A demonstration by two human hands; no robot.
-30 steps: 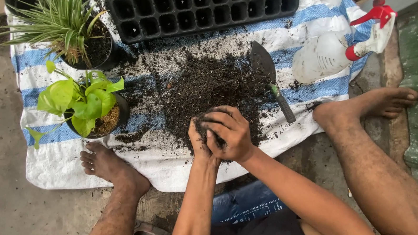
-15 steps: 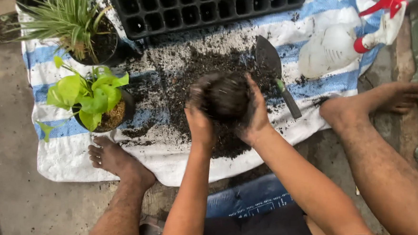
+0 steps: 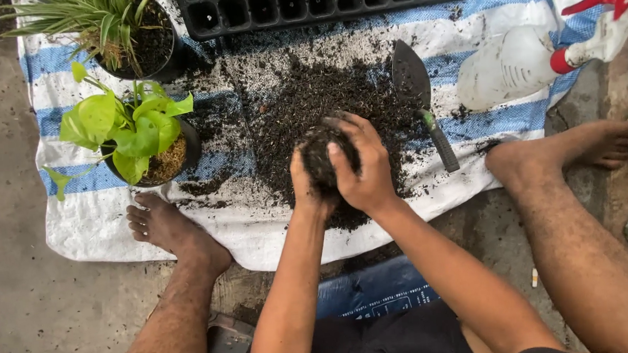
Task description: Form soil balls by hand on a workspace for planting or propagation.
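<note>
Your left hand [image 3: 306, 188] and right hand [image 3: 362, 168] cup a dark, crumbly ball of potting soil [image 3: 321, 157] between them, fingers curled closed around it; the ball is lifted just above the loose heap of dark soil [image 3: 310, 101] spread on the blue-and-white striped woven sheet [image 3: 80, 232]. Judged from this view, the ball is already gathered and roughly round, though its surface looks loose. The black plastic seedling tray [image 3: 319, 1] at the sheet's far edge shows no soil in its visible cells. The metal hand trowel with the dark handle [image 3: 425, 106] lies on the sheet, just right of the heap, untouched. The white spray bottle with the red trigger [image 3: 530, 54] lies on its side, well apart. Two potted green plants [image 3: 129, 132] stand at your left.
</note>
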